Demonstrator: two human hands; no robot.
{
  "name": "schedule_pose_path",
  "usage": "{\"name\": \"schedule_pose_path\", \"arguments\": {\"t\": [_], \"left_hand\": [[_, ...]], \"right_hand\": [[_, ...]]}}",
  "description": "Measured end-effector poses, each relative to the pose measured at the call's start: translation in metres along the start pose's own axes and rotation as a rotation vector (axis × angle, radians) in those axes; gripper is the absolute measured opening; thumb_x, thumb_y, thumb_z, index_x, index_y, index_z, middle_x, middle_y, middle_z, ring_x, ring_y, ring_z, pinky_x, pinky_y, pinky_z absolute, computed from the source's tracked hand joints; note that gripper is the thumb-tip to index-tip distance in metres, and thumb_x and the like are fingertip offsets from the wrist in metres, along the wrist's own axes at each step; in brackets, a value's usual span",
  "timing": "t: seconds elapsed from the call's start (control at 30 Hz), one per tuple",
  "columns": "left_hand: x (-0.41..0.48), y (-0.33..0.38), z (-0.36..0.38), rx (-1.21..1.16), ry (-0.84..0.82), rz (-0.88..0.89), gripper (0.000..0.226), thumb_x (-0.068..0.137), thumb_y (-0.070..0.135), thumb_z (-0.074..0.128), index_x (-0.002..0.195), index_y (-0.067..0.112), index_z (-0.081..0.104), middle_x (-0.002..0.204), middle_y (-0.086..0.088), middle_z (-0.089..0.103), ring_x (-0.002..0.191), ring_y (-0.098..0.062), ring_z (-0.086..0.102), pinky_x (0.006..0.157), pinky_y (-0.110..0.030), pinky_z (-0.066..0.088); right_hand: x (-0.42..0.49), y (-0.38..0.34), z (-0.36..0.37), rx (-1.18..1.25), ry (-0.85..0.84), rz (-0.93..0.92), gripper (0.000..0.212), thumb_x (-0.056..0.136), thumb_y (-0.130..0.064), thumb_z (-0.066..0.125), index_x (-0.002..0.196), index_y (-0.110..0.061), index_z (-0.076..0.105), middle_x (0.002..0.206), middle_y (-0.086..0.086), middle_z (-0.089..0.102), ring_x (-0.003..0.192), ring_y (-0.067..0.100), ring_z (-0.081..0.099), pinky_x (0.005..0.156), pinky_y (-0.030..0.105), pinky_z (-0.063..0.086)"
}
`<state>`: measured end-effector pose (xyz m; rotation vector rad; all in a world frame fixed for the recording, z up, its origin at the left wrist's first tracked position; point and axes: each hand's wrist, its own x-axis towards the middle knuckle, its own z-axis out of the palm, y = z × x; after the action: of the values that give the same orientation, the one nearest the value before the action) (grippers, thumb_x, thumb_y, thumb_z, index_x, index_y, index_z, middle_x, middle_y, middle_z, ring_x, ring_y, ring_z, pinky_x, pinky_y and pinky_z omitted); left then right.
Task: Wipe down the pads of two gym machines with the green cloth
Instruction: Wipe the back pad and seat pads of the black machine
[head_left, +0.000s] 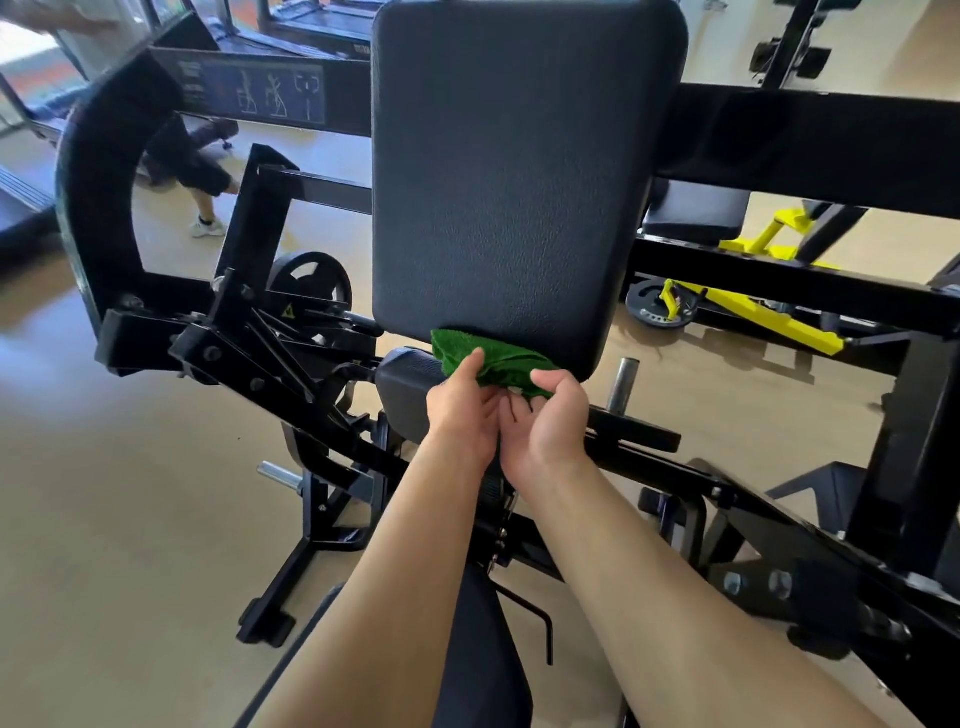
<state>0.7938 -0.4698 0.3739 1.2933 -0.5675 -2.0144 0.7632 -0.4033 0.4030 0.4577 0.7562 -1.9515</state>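
Note:
A tall black back pad (524, 176) of a gym machine stands upright in the middle of the view. A bunched green cloth (493, 358) lies against the pad's lower edge, above a smaller black seat pad (410, 384). My left hand (462, 410) pinches the cloth's left side from below. My right hand (550, 415) grips the cloth's right side, thumb curled over it. Both palms face up and the hands touch each other.
The machine's black frame (291, 364) and levers spread left and right, with a chrome weight peg (621, 384) just right of my hands. A yellow machine (763, 306) stands behind on the right. Another person's legs (202, 192) show at back left. Beige floor lies around.

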Motion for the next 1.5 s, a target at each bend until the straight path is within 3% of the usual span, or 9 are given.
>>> {"name": "schedule_pose_path", "arguments": {"t": [0.13,0.33,0.57,0.77,0.93,1.13,1.3,1.43,1.5], "left_hand": [[0.014,0.013,-0.003,0.009,0.038,0.044,0.014,0.086,0.009,0.070,0.096,0.001,0.066,0.110,-0.029,0.070,0.088,-0.037,0.069,0.087,-0.047,0.059],[0.019,0.000,-0.004,0.086,0.110,0.103,0.011,0.093,0.001,0.057,0.083,0.004,0.061,0.076,-0.015,0.065,0.064,-0.023,0.064,0.052,-0.023,0.057],[0.007,-0.034,0.012,0.239,0.082,0.091,0.013,0.089,-0.002,0.058,0.077,0.004,0.061,0.079,-0.016,0.065,0.068,-0.026,0.065,0.065,-0.032,0.056],[0.016,-0.012,0.004,0.317,0.194,0.149,0.014,0.087,0.002,0.060,0.074,0.007,0.056,0.063,-0.009,0.058,0.051,-0.020,0.054,0.050,-0.023,0.046],[0.043,0.039,-0.016,0.193,0.248,0.110,0.016,0.087,-0.005,0.055,0.077,0.007,0.057,0.069,-0.011,0.060,0.056,-0.022,0.057,0.057,-0.028,0.051],[0.072,0.074,-0.037,0.192,0.339,0.128,0.015,0.081,-0.008,0.057,0.073,0.005,0.061,0.073,-0.016,0.065,0.064,-0.028,0.065,0.074,-0.043,0.059],[0.083,0.078,-0.038,0.087,0.350,0.148,0.017,0.084,-0.011,0.047,0.088,-0.001,0.061,0.075,-0.018,0.062,0.059,-0.030,0.061,0.065,-0.040,0.057],[0.085,0.068,-0.034,0.117,0.475,0.242,0.017,0.084,-0.005,0.049,0.086,0.005,0.063,0.074,-0.010,0.062,0.067,-0.026,0.058,0.062,-0.031,0.048],[0.081,0.060,-0.030,0.280,0.536,0.396,0.016,0.086,-0.001,0.050,0.080,0.004,0.064,0.077,-0.013,0.065,0.070,-0.026,0.053,0.064,-0.028,0.039]], "right_hand": [[0.001,0.009,0.016,-0.057,-0.004,0.088,0.026,0.097,-0.007,0.037,0.084,-0.004,0.059,0.080,0.008,0.062,0.073,0.018,0.062,0.061,0.019,0.053],[0.020,0.001,-0.001,-0.078,0.079,0.031,0.022,0.095,-0.002,0.045,0.113,0.002,0.058,0.098,0.015,0.065,0.096,0.025,0.065,0.103,0.032,0.050],[0.012,-0.024,-0.021,-0.076,0.214,-0.097,0.040,0.094,-0.003,0.045,0.131,0.005,0.056,0.112,0.019,0.065,0.115,0.034,0.066,0.106,0.039,0.053],[0.005,0.004,0.007,-0.178,0.178,0.048,0.027,0.095,-0.002,0.038,0.075,-0.007,0.057,0.070,0.011,0.067,0.067,0.024,0.062,0.071,0.031,0.054],[0.015,0.035,0.040,-0.243,0.086,0.171,0.028,0.097,-0.003,0.038,0.074,-0.005,0.055,0.070,0.012,0.066,0.067,0.025,0.061,0.079,0.036,0.053],[0.027,0.059,0.071,-0.409,0.105,0.135,0.026,0.096,0.006,0.042,0.075,-0.006,0.051,0.070,0.010,0.058,0.057,0.020,0.056,0.041,0.023,0.049],[0.038,0.055,0.063,-0.767,0.068,0.092,0.016,0.095,-0.005,0.048,0.091,-0.012,0.062,0.094,0.009,0.068,0.086,0.023,0.063,0.088,0.045,0.054],[0.027,0.023,0.054,-1.150,-0.125,0.072,0.028,0.098,-0.018,0.045,0.112,-0.012,0.068,0.107,0.003,0.079,0.090,0.019,0.070,0.080,0.032,0.051],[0.021,0.005,0.063,-1.389,-0.268,-0.180,0.025,0.098,-0.020,0.049,0.105,-0.012,0.071,0.103,0.004,0.080,0.086,0.020,0.069,0.079,0.027,0.056]]}}
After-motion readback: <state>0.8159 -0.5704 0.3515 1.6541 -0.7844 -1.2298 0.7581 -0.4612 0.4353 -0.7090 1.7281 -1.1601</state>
